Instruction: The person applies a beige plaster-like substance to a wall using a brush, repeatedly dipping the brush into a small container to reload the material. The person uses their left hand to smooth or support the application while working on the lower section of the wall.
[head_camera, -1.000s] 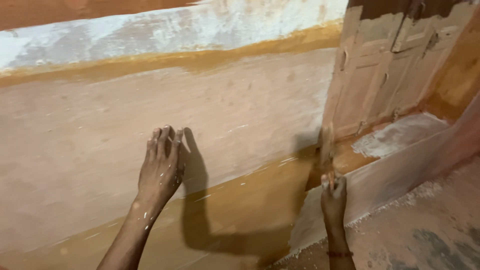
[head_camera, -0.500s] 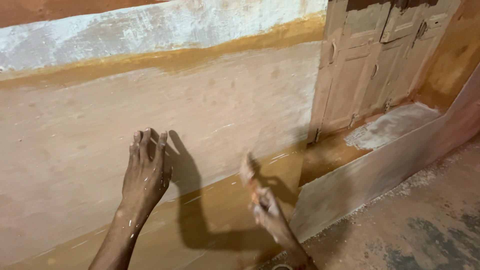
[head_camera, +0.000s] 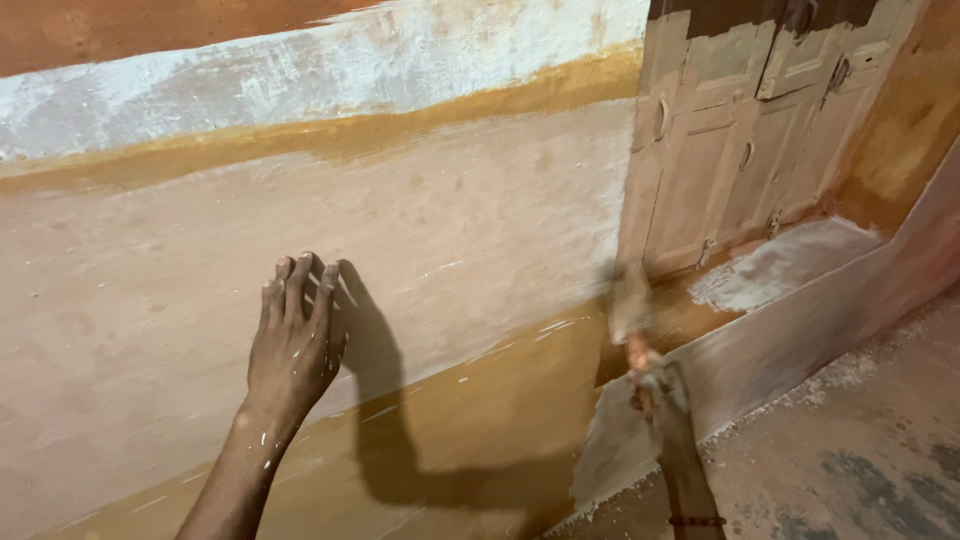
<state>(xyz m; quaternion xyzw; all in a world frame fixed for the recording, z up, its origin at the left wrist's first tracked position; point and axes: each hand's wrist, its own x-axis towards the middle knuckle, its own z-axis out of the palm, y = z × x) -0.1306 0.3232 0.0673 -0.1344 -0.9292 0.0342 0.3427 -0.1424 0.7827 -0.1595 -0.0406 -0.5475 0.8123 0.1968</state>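
Note:
My left hand (head_camera: 293, 345) lies flat on a pale plastered wall (head_camera: 460, 220), fingers together and pointing up, flecked with white paint. It holds nothing. My right hand (head_camera: 662, 400) is lower right, closed around the handle of a paintbrush (head_camera: 630, 305) whose bristles point up and are blurred by motion. The brush tip is at the edge of the darker ochre band (head_camera: 480, 400) along the bottom of the wall, near the corner.
A shuttered wooden door (head_camera: 740, 150), smeared with the same pale coat, stands at the right. A low pale ledge (head_camera: 790, 330) runs along the wall's foot. Rough grey floor (head_camera: 850, 450) with white dust lies lower right. Ochre and white stripes cross the upper wall.
My right hand with the brush swung left along the ochre band, then back right toward the corner. My left hand stayed pressed on the wall.

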